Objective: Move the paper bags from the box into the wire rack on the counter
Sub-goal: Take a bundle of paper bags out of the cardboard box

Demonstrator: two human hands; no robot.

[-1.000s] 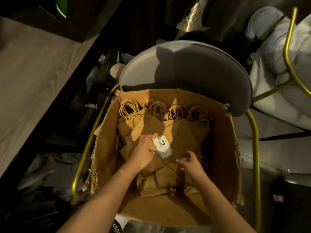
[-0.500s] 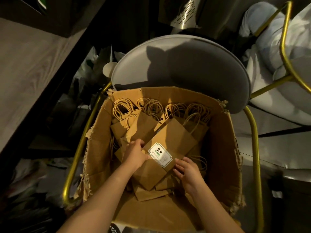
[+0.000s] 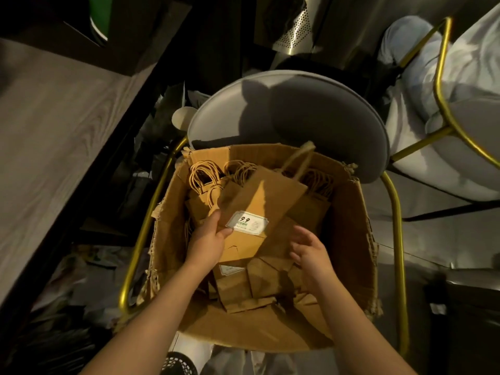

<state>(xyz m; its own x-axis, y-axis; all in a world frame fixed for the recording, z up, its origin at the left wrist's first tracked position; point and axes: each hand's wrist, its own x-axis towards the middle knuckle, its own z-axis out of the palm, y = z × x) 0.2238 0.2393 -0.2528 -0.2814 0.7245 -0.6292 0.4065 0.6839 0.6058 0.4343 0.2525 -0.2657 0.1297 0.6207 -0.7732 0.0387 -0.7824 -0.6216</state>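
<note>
An open cardboard box (image 3: 349, 239) sits on a grey chair and holds several flat brown paper bags (image 3: 243, 288) with twisted handles. My left hand (image 3: 208, 243) grips the lower left edge of the top paper bag (image 3: 259, 201), which carries a white "9.9" sticker and is tilted up out of the pile, its handle sticking up at the back. My right hand (image 3: 311, 251) hovers just right of that bag above the pile, fingers relaxed and holding nothing. The wire rack is not in view.
The grey chair's backrest (image 3: 289, 109) with gold frame (image 3: 140, 239) stands behind the box. A wooden counter (image 3: 54, 147) runs along the left. A second gold-framed chair (image 3: 460, 125) with pale cloth is at the right. Dark clutter fills the floor at the left.
My left hand has lifted the stickered bag up and away from the pile, its handle now raised. My right hand has come off the bags and opened.
</note>
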